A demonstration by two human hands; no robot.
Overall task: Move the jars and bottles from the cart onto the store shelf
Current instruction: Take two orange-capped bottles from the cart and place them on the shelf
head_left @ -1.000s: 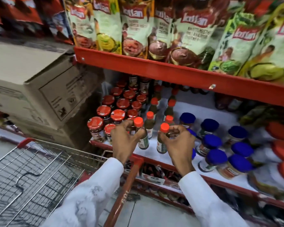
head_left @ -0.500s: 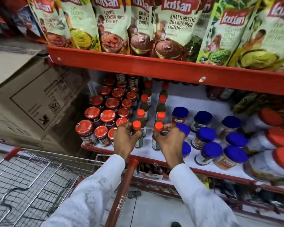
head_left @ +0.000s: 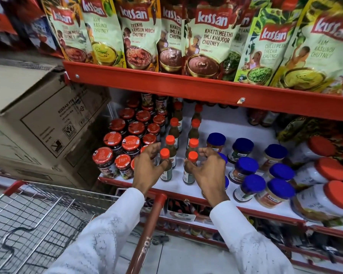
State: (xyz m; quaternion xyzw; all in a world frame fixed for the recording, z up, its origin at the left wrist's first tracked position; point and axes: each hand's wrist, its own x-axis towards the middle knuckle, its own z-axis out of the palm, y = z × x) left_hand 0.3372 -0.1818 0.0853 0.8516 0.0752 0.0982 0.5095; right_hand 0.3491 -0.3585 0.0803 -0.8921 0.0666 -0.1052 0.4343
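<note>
Both hands have stayed on the front pair of small orange-capped bottles while the view has tilted, bringing the chutney pouches (head_left: pixel 210 40) overhead into sharper sight. Going left to right: the wire cart (head_left: pixel 28 224) sits at seven o'clock, apparently empty where visible; a cardboard box (head_left: pixel 44 123) stands at nine o'clock. Red-lidded jars (head_left: pixel 127 143) crowd the shelf (head_left: pixel 186 186). The left hand (head_left: pixel 147 171) curls closed around the left bottle (head_left: pixel 165 167); the right hand (head_left: pixel 208 171) curls closed around the right bottle (head_left: pixel 189 169). Each bottle stands upright, directly at twelve o'clock from its own hand. Blue-lidded jars (head_left: pixel 246 167) stand at three o'clock.
</note>
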